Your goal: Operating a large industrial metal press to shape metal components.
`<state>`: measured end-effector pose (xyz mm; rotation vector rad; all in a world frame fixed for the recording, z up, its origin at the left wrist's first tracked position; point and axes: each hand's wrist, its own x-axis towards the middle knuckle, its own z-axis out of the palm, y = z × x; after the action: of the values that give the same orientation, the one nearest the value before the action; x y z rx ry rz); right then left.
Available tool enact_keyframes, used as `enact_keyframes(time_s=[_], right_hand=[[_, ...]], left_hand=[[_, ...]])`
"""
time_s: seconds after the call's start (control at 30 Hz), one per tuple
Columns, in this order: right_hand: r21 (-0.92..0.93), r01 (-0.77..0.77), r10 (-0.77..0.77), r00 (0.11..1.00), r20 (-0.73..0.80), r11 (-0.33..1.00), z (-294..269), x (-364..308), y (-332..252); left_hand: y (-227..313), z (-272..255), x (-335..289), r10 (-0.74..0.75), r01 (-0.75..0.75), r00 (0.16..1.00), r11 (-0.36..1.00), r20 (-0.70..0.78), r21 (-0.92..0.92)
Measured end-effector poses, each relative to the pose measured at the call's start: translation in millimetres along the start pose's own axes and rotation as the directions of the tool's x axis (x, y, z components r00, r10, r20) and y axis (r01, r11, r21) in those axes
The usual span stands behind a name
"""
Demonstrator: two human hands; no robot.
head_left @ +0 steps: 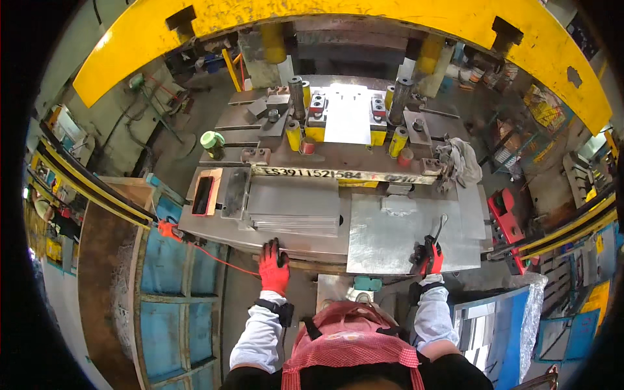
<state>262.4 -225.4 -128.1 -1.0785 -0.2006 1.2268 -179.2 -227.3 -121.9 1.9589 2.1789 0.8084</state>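
My left hand, in a red glove with dark fingertips, is at the front edge of the press table. Its fingers are stretched out and hold nothing. Just beyond it lies a stack of flat grey metal sheets. My right hand, gloved alike, is closed around a slim metal hand tool whose exact kind I cannot make out. This hand is over the front right part of a wide shiny metal sheet. Small metal pieces lie on that sheet's far part.
A die with a bright metal plate stands between dark posts at the back. To the left are a green-lidded bottle and a phone. Grey rags hang at the right, near a red box. A yellow press beam spans overhead.
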Motion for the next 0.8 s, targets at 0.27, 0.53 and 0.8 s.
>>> enact_keyframes(time_s=[0.27, 0.53, 0.8], right_hand=[[-0.005, 0.058, -0.058, 0.996, -0.07, 0.998, 6, -3, 3], [-0.008, 0.057, -0.057, 0.997, -0.06, 0.998, 10, -3, 4], [-0.012, 0.076, -0.077, 0.995, -0.063, 0.997, 12, -5, 4]], left_hand=[[-48, 14, 8, 0.055, -0.111, 0.967, 0.97, 0.249, 0.217], [-52, 11, 12, -0.032, -0.072, 0.933, 0.96, 0.359, 0.272], [-48, 7, 19, 0.026, -0.104, 0.951, 0.965, 0.308, 0.239]])
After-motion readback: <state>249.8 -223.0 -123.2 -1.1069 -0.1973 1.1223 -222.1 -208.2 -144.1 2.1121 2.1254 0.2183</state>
